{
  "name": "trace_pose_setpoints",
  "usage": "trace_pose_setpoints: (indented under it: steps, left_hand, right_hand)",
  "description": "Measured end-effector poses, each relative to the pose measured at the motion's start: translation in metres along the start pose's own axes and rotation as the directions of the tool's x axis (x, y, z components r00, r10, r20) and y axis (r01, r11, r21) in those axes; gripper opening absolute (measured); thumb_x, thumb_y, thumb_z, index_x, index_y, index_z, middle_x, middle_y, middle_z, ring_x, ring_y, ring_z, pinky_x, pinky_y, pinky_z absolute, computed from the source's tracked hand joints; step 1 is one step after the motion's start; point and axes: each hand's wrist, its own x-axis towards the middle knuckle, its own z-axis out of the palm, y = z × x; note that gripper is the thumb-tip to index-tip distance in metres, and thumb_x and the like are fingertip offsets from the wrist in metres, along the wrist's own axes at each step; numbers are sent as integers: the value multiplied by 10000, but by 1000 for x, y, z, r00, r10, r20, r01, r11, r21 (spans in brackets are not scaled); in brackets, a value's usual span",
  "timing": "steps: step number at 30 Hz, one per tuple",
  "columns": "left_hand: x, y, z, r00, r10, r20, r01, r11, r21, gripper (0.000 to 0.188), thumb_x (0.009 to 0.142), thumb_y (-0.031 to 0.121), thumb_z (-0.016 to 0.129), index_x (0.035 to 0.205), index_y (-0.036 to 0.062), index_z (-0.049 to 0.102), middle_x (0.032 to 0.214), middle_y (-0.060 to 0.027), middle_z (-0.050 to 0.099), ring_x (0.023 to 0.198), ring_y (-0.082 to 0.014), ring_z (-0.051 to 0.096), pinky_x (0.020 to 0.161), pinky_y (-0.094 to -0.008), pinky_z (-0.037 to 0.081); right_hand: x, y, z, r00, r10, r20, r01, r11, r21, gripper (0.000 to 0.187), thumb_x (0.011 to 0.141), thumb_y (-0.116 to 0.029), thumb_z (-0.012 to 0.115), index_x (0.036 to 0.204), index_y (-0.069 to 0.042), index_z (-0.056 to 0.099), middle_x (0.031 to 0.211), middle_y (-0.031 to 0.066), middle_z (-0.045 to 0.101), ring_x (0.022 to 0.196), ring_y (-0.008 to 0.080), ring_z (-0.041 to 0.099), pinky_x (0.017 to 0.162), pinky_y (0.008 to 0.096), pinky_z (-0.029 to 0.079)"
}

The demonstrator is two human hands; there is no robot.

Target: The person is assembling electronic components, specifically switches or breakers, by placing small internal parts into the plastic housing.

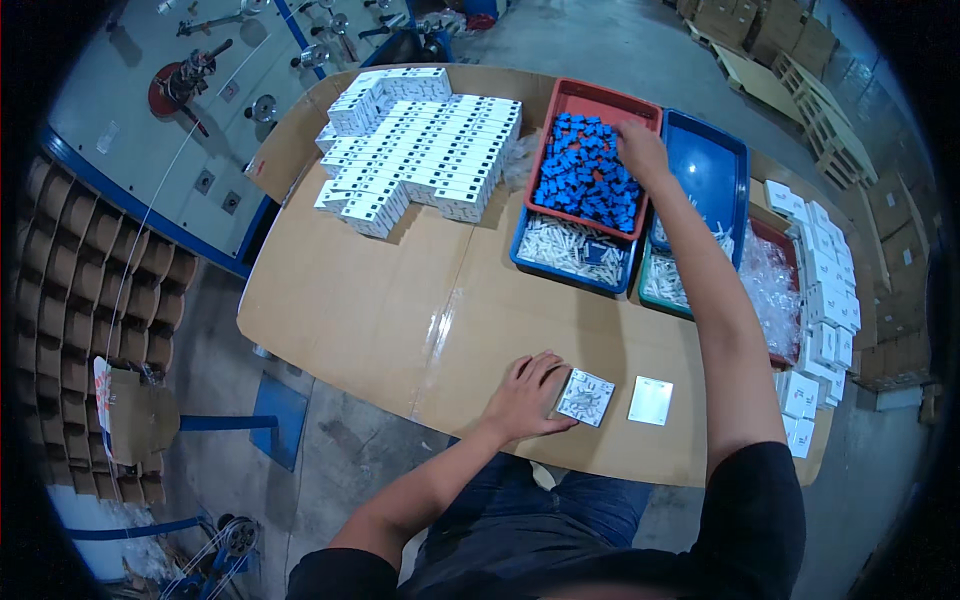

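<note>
Steadying the small box [586, 397] with half-open left hand [528, 397], reaching gently to blue pieces [583, 180] ahead with right hand [642, 150] too hidden to tell openness or hold.

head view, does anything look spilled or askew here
Nothing looks spilled, but the small white boxes at right look askew: their outline is jagged and several sit at differing angles, unlike the neater white box rows at far left.

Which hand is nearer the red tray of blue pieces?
The right hand, over the right side of the red tray; the left hand is well away, at a patterned square box.
</note>
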Motion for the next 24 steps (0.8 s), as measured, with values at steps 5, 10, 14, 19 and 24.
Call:
trace_pose_setpoints:
  steps: [5,10,14,19,24]
  left_hand:
    - [3,-6,-2,1000,-25,17,25,1000,0,914,769,668,711,1410,53,496,1401,-159,501,1415,-313,401,1178,-488,273]
    - [4,-4,-5,998,-37,50,37,999,-2,936,765,681,706,1426,56,485,1404,-158,498,1423,-310,393,1183,-490,263]
    - [6,1,-1,998,-19,59,19,1000,-11,948,763,683,709,1434,57,474,1414,-151,492,1431,-305,380,1185,-487,255]
    - [-8,-6,0,999,-10,43,9,1000,16,961,746,691,723,1423,51,485,1408,-147,494,1420,-315,386,1175,-484,266]
    - [-3,-2,9,999,42,-11,-41,999,29,990,697,690,762,1408,49,507,1388,-158,497,1367,-328,425,1151,-498,300]
  right_hand:
    - [27,8,38,997,-57,42,59,997,-55,251,849,-120,664,1096,-86,700,1143,124,664,1098,341,637,921,490,502]
    - [29,10,44,998,-44,43,47,996,-78,196,878,-162,678,1047,-77,726,1081,105,672,1066,329,645,913,494,479]
    - [17,12,17,962,78,-263,-24,979,202,231,932,-184,685,1130,-78,738,1040,96,707,964,264,702,790,426,538]
    - [-40,-68,-91,900,436,-22,-201,458,866,298,1002,-204,659,1251,-47,701,912,50,711,761,95,660,632,244,529]
    - [-128,-123,-208,838,545,-36,-5,73,997,255,1031,-118,592,1257,-30,670,865,43,679,736,107,647,619,259,534]
